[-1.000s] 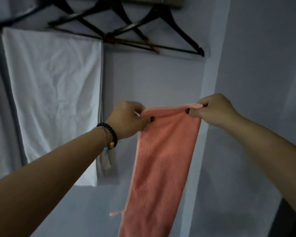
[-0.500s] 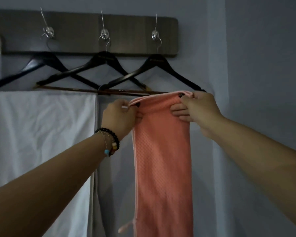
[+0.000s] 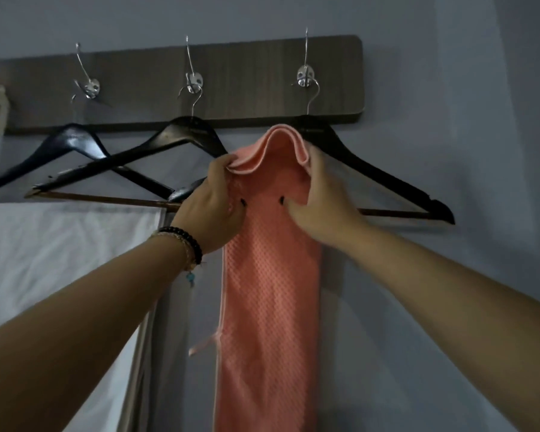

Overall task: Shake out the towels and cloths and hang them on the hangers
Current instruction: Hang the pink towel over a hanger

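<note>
A long pink waffle-weave towel (image 3: 270,291) hangs down in front of the wall. My left hand (image 3: 212,204) grips its upper left edge, and my right hand (image 3: 317,194) grips its upper right edge. The towel's top end is bunched and raised in front of the rightmost black hanger (image 3: 384,179), covering that hanger's left arm. The hanger's lower bar (image 3: 393,212) shows to the right of my right hand. A white towel (image 3: 60,260) hangs at the left on another hanger's bar.
A dark wooden hook board (image 3: 247,79) on the wall carries metal hooks. Two more black hangers (image 3: 181,138) hang left of the pink towel and overlap each other. A wall corner runs down the right side.
Both hands lifted the pink towel from below the hangers up to the rightmost hanger. Its top end went from flat and stretched to bunched and raised above the bar.
</note>
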Demonstrator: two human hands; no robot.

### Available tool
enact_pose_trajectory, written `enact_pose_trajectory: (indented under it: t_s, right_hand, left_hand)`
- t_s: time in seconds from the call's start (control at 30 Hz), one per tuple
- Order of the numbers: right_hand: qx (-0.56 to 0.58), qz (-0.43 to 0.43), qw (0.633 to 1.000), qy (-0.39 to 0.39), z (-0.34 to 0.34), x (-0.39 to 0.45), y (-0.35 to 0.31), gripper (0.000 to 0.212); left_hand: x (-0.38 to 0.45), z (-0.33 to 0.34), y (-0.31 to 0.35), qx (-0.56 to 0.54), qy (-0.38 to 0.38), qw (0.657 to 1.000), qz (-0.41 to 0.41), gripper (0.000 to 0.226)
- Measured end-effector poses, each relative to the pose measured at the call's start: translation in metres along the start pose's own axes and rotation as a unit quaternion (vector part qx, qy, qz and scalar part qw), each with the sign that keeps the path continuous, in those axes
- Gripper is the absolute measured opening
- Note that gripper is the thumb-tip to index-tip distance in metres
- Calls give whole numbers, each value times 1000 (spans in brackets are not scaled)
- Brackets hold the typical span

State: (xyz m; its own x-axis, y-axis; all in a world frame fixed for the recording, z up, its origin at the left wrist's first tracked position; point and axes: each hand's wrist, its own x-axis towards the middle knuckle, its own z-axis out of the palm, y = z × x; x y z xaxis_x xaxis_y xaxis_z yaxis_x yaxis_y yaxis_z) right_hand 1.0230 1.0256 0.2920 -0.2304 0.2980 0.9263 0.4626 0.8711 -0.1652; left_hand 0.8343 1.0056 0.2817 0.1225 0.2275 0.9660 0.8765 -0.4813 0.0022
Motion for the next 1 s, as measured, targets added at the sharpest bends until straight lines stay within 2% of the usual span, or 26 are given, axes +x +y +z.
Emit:
enact_pose_trajectory:
  t_s: [0.07,0.2,0.33,0.4,0.5,0.6,0.7,0.8,0.9,1.0]
  right_hand:
    - [-61,-21,997,-29,17,-7,20,90]
    - [-185,-77,980,4,33,-11,49,86]
    - [-174,-107,978,31,32,-6,49,74]
    - [-169,-108,979,39,29,-5,44,72]
    - [-182,-76,979,46,25,-7,35,81]
    - [-237,-30,971,22,14,-5,24,86]
    - [-282,-18,959,-13,2,1,11,76]
    - [-283,19,955,-90,-8,8,1,60]
    - [-266,39,952,-148,-15,13,-5,51]
    - [-275,54,945,-167,-22,15,-8,53]
  left_hand:
    - [-1,6,-12,37,-1,999,33,57]
    - [-8,13,-33,123,0,988,99,59]
    - [-17,12,-47,135,-6,981,137,52]
    - [-16,10,-49,137,-9,981,140,59]
    - [-4,3,-42,86,-37,988,123,73]
    - [6,-9,-36,44,-74,987,136,78]
    - [10,-19,-30,93,-87,975,183,79]
    - [10,-23,-24,115,-97,965,216,80]
    - [3,-20,-27,69,-44,969,234,72]
    - [-10,-12,-37,13,6,975,223,65]
